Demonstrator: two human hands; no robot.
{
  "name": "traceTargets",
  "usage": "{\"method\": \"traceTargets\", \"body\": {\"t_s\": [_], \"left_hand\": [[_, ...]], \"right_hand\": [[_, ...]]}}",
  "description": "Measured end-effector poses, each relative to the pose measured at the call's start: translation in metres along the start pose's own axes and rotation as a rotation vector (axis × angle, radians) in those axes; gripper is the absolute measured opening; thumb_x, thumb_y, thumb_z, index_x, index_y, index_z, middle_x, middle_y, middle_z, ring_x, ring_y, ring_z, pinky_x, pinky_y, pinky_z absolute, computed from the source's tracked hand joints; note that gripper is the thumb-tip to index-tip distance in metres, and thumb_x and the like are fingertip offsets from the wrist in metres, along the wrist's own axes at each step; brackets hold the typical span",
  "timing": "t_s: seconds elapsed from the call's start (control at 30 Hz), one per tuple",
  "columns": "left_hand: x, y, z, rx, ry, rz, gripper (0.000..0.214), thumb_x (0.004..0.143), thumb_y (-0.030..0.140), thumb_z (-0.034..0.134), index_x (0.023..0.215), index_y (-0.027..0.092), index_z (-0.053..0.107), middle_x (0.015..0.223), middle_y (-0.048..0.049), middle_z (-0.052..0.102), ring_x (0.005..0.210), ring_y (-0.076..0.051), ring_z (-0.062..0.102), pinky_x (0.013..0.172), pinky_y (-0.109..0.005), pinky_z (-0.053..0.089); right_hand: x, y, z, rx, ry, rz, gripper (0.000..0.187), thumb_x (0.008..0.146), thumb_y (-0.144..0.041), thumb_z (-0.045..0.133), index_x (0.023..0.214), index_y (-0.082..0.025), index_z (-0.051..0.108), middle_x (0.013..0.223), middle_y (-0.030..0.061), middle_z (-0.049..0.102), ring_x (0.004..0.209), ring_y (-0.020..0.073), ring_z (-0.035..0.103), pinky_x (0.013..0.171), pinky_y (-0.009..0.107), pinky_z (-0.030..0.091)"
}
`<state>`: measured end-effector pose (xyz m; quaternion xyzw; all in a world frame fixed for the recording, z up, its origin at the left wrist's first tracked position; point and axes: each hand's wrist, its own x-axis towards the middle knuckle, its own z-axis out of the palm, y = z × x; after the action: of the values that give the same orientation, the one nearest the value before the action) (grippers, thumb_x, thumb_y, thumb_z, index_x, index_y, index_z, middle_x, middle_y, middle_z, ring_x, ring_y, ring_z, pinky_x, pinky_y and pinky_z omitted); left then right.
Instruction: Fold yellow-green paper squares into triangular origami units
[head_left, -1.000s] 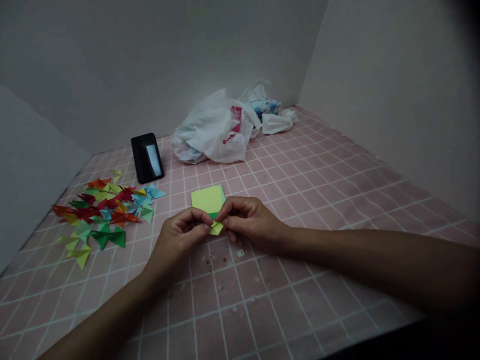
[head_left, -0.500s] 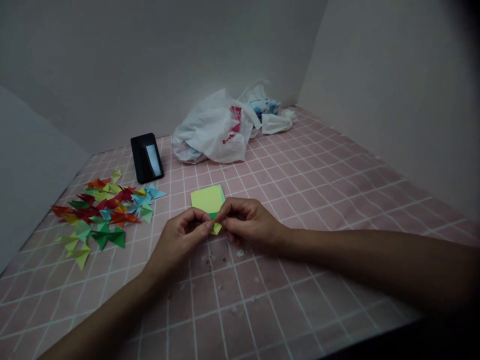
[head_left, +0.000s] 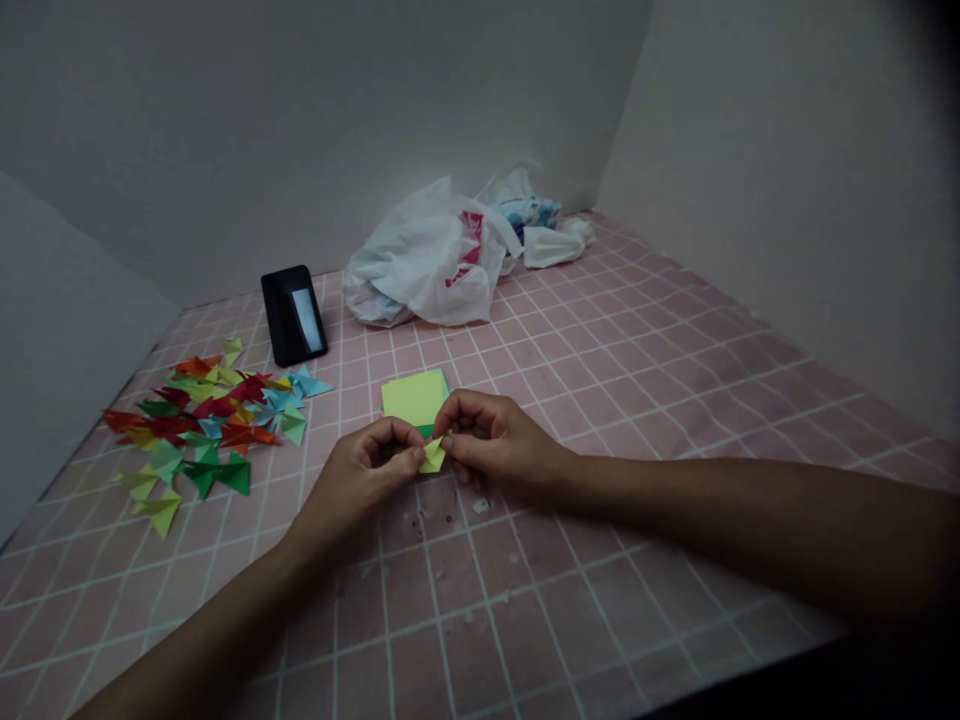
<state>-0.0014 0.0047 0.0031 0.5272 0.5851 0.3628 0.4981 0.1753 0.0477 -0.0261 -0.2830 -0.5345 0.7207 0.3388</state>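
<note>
Between my hands is a small folded piece of yellow paper (head_left: 432,458), partly covered by my fingers. My left hand (head_left: 379,458) pinches its left side between thumb and forefinger. From the right, my right hand (head_left: 496,443) pinches the paper's other edge with thumb and forefinger. Just behind the hands lies a stack of square paper sheets (head_left: 412,397), yellow on top with green edges showing below. A pile of folded paper figures (head_left: 225,405) in red, orange, yellow, green and blue spreads out on the left.
A black phone (head_left: 289,325) lies behind the folded figures. A white plastic bag (head_left: 427,260) with red print sits at the back, beside a blue-patterned packet (head_left: 531,213) and crumpled white plastic (head_left: 556,246). Everything rests on a pink checked cloth (head_left: 645,370), with walls around.
My right fingers have shifted up slightly, and more of the folded yellow paper shows between the hands. My left hand has hardly moved.
</note>
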Motion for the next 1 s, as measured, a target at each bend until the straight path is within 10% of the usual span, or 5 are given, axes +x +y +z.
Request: {"method": "traceTargets", "body": {"t_s": [0.33, 1.0], "left_hand": [[0.0003, -0.0056, -0.0018, 0.295, -0.013, 0.35, 0.007, 0.082, 0.019, 0.061, 0.089, 0.019, 0.061, 0.079, 0.0001, 0.061, 0.07, -0.014, 0.057, 0.066, -0.027, 0.044], [0.0004, -0.0024, -0.0025, 0.058, 0.042, 0.168, 0.003, 0.076, 0.02, 0.065, 0.076, 0.018, 0.065, 0.075, 0.0016, 0.062, 0.069, -0.012, 0.054, 0.065, -0.024, 0.04]], "right_hand": [[0.0023, -0.0001, -0.0006, 0.026, 0.04, 0.03, 0.008, 0.075, -0.017, 0.06, 0.081, -0.02, 0.055, 0.048, -0.0087, 0.054, 0.037, 0.0065, 0.045, 0.036, 0.016, 0.038], [-0.0002, 0.0002, -0.0001, 0.027, 0.012, -0.001, 0.007, 0.075, -0.017, 0.057, 0.08, -0.018, 0.061, 0.049, -0.0078, 0.052, 0.038, 0.0063, 0.044, 0.037, 0.017, 0.035]]}}
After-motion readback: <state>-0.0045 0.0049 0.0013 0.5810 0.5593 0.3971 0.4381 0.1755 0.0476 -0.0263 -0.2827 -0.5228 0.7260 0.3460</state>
